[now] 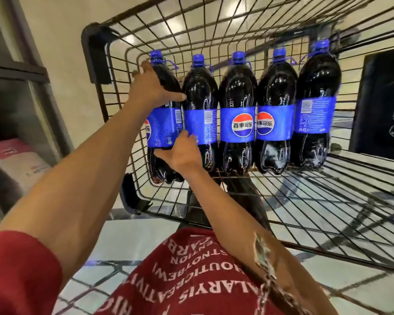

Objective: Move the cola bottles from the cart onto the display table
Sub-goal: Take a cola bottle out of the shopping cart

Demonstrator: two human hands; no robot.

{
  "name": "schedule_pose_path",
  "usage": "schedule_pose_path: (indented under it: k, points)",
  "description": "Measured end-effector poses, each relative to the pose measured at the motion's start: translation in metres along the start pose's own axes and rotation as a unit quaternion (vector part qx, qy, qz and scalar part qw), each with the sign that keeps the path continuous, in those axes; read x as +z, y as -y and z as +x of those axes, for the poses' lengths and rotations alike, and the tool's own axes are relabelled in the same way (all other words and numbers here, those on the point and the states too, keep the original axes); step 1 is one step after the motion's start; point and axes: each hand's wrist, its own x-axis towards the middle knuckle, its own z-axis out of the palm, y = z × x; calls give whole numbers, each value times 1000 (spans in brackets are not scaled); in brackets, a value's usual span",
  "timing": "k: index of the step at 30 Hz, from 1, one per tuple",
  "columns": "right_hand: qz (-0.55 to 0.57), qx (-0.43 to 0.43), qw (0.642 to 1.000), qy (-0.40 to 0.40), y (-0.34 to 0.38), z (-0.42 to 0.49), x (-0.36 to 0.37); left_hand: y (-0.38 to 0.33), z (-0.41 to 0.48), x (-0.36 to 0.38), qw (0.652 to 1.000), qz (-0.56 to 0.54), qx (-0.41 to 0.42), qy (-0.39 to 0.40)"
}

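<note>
Several large cola bottles with blue caps and blue labels stand in a row inside the wire cart (305, 201). My left hand (151, 86) wraps the shoulder of the leftmost cola bottle (163, 126), fingers behind it and thumb across the front. My right hand (182, 151) presses against the lower part of the same bottle, fingers tucked between it and the second bottle (200, 110). The other bottles (237, 110) stand untouched to the right. No display table is in view.
The cart's black corner guard (96, 53) sits just left of my left hand. A grey shelf unit (16, 92) with a pink-topped box (14, 155) stands at the left. A black sign (382, 105) hangs on the cart's right side. Tiled floor lies below.
</note>
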Motion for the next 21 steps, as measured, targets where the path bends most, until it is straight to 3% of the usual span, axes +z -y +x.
schedule_pose_path:
  k: [15, 21]
  points:
    - [90, 28, 994, -56, -4, -5, 9, -7, -13, 7, 997, -46, -35, -56]
    - [-1, 47, 995, -92, 8, -4, 18, -6, -16, 8, 996, -64, -45, -50]
